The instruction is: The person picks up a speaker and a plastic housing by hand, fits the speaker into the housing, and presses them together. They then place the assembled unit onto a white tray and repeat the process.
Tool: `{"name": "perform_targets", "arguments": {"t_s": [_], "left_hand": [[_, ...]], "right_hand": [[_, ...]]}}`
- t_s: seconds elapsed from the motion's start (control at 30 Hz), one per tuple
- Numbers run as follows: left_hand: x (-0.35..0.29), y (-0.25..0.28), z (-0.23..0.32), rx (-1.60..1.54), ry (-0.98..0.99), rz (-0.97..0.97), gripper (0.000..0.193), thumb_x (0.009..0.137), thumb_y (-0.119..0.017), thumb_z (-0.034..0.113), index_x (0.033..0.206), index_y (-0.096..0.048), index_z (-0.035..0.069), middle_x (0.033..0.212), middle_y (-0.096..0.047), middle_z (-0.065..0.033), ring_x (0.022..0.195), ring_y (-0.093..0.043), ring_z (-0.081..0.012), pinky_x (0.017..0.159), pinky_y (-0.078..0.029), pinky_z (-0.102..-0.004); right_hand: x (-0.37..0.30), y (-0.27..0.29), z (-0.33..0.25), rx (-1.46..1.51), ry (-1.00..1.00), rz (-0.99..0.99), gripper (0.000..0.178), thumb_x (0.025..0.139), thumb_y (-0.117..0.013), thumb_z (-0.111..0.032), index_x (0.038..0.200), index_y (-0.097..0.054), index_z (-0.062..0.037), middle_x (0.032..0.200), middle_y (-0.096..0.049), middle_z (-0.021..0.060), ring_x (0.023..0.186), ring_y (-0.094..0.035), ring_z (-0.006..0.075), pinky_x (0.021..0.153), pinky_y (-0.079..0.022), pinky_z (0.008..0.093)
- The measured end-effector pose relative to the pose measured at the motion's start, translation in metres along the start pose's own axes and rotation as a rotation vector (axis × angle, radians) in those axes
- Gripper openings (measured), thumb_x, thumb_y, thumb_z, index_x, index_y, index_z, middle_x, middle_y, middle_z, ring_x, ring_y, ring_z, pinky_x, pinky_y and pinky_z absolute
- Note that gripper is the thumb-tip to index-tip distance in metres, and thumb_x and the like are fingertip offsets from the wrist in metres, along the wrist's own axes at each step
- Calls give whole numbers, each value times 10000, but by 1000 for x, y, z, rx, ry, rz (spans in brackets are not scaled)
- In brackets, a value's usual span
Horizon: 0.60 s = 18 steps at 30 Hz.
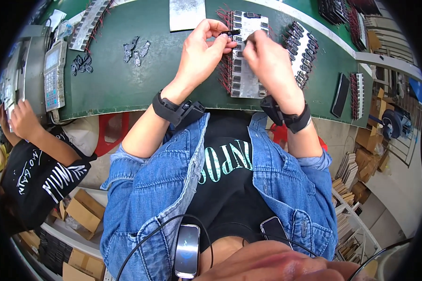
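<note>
Dark straps point(176, 111) circle both wrists, over the near edge of the green surface point(122, 89), which bows across the view. Close to that edge, at the right, lie a flat black slab point(340, 95) and a narrow strip point(357, 96) fringed with red wires; at the left stands a grey keypad box point(55, 75).

Farther in, between the forearms, a silver metal plate point(249, 77) lies lengthwise, its near end just short of the edge. Small dark rectangular pieces line its left side, red wires spilling out beyond them. The right hand point(269, 58) is over the plate's right side, fingers curled and thumb drawn in narrowly; whether they grip anything cannot be told.

The left hand point(204, 47) comes in from the plate's left, its fingers pinching a small black part point(235, 33) above the far half of the plate. The part is short, slim and dark; finer detail is too small to tell.

Bare green lies between the left forearm and two loose groups of small parts point(137, 52). To the right, a second plate point(305, 48) loaded along both sides leaves only a narrow gap. A pale panel point(187, 14) rests at the far side.
</note>
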<state>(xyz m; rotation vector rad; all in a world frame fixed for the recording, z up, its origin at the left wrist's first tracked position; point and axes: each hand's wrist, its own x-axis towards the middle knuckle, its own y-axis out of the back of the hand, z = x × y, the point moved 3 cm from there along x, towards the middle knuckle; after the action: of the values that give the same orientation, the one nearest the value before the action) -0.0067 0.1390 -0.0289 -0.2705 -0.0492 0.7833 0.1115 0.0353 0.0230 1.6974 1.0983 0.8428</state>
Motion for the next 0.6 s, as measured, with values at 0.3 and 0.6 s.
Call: {"name": "perform_targets", "arguments": {"t_s": [0.3,0.6], "left_hand": [[-18,2,21,-43,74,-66,244,950,-628,39,1173,-641,-57,978,-712,-107,908,-709,-152,821,-592,-268],[-24,5,8,-51,73,-76,305,945,-635,30,1244,-641,-31,1006,-716,-82,927,-701,-135,841,-576,-246]], "right_hand": [[-14,18,16,1414,-332,-134,208,1003,-588,-135,1141,-590,21,1008,-697,108,868,-690,169,842,-572,306],[-10,-4,6,1131,-218,-2,237,974,-630,-98,1186,-632,9,1011,-691,63,870,-664,115,809,-541,251]]}}
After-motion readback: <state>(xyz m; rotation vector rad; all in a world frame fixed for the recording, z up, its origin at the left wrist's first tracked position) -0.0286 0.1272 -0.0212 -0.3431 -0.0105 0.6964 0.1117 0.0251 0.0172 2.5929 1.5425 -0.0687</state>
